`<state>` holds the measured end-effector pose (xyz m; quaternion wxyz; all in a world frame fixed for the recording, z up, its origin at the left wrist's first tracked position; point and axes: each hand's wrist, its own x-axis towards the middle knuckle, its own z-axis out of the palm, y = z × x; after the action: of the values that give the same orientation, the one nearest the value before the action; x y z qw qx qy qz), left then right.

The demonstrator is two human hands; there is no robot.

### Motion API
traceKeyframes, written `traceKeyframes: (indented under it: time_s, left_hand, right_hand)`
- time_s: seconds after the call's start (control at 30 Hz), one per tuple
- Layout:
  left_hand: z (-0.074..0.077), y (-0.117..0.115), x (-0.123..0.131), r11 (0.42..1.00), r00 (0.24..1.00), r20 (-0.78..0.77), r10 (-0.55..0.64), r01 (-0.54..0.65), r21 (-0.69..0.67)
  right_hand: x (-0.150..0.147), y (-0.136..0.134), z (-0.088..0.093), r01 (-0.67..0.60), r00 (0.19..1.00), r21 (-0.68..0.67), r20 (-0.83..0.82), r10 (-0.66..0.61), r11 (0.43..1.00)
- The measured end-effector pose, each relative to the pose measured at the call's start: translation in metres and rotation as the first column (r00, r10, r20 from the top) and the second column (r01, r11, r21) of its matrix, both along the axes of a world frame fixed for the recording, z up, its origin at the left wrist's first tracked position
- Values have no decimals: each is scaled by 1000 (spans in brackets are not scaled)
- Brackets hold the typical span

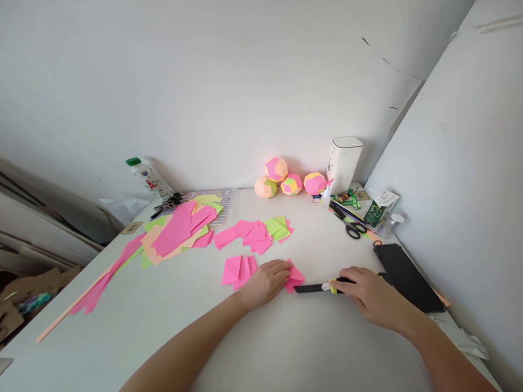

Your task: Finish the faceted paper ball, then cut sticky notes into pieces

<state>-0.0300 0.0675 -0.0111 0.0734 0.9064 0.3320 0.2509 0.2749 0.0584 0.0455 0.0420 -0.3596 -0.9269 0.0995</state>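
My left hand (pixel 266 282) presses its fingertips on a folded pink paper (pixel 295 275) on the table. In my right hand (pixel 363 294) is a utility knife (pixel 314 288) with a long dark blade and a yellow part near its grip. The blade lies low over the table, its tip at the lower edge of the pink paper. Left of my left hand are several folded pink pieces (pixel 232 269). Beyond it lie more pink pieces (pixel 254 233) and a few green folded pieces (pixel 277 227).
Pink, peach and green paper strips (pixel 175 231) are heaped at the left. Paper balls (pixel 276 169) and a white container (pixel 345 163) stand by the wall. A bottle (pixel 151 179) leans at the back left. Scissors (pixel 352 226) and a black phone-like slab (pixel 408 277) lie at the right.
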Motion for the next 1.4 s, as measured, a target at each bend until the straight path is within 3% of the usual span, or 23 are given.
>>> traceKeyframes:
  time_s: [0.67,0.93,1.4]
  left_hand:
    - [1,-1,0,1000,1000,27,-14,14,-4]
    - [9,-4,0,995,999,16,-35,37,-92]
    - [4,-3,3,998,1000,-7,5,-6,-61]
  right_hand:
    - [1,1,-1,25,999,-29,43,-23,999]
    - [0,0,0,23,999,-32,34,-22,999]
    - [-5,0,-4,-4,1000,-34,13,4,999]
